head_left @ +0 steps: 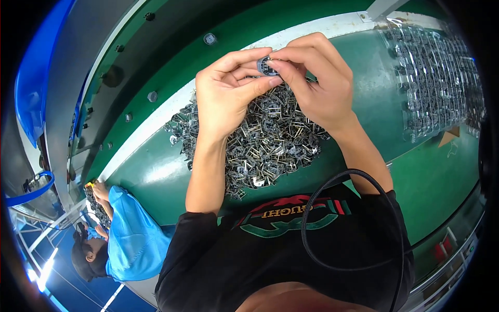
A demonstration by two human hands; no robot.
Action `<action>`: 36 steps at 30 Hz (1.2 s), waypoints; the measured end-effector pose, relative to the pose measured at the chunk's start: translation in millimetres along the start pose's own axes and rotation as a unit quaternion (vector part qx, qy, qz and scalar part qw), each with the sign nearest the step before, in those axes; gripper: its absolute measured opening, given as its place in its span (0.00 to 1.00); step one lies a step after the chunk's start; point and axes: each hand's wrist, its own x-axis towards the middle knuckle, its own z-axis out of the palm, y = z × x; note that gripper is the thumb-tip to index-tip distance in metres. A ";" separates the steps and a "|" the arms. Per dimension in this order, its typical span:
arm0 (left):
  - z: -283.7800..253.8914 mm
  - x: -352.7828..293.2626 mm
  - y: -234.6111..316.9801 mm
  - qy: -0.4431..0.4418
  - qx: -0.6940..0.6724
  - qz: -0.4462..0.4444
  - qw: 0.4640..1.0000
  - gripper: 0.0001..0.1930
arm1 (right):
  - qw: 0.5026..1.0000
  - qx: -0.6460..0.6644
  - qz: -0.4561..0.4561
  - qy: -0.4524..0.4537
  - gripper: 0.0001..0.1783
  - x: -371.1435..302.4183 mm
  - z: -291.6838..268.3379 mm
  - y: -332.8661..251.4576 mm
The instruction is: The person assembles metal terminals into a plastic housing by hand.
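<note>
A small round grey housing (264, 66) with dark parts inside is held up between both hands. My left hand (224, 86) grips its left side between thumb and fingers. On its right, the thumb and index finger of my right hand (320, 78) pinch at the open face; whether they hold a separate small piece there is hidden. Below both hands spreads a heap of small black parts with metal pins (270, 138), lying loose on the green table (150, 161).
Clear plastic trays (429, 78) filled with dark parts stand at the right. Beyond the table's white edge, a green belt (179, 62) carries scattered round grey housings (210, 39). A co-worker in blue (135, 234) sits at the left. A black cable (306, 229) loops before my chest.
</note>
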 end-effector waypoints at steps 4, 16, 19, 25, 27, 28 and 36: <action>-3.3 2.9 -3.0 -0.001 0.001 -0.018 1.000 0.21 | 1.000 0.007 -0.003 -0.009 0.07 0.1 -1.8 3.3; -1.0 0.5 -6.1 -0.001 0.010 0.050 0.999 0.19 | 0.995 0.003 0.095 -0.014 0.05 -2.8 1.3 -9.4; -8.5 0.5 -6.0 0.009 -0.028 0.042 0.999 0.16 | 0.980 0.046 0.191 -0.023 0.07 -3.3 0.3 -10.3; -8.1 1.0 -6.0 0.033 0.017 0.014 0.999 0.12 | 0.982 0.076 0.120 -0.123 0.10 -8.3 -1.1 10.0; -15.1 2.5 -9.0 0.041 0.042 0.020 0.998 0.12 | 0.975 0.098 0.128 -0.154 0.10 -3.4 -9.4 12.3; -17.4 3.4 -7.9 0.044 0.045 0.022 0.998 0.12 | 0.964 0.124 0.134 -0.192 0.11 -0.9 -12.5 15.3; -51.0 66.9 4.7 0.056 0.344 0.031 0.937 0.12 | 0.969 -0.121 0.106 -0.187 0.13 3.2 -58.4 95.2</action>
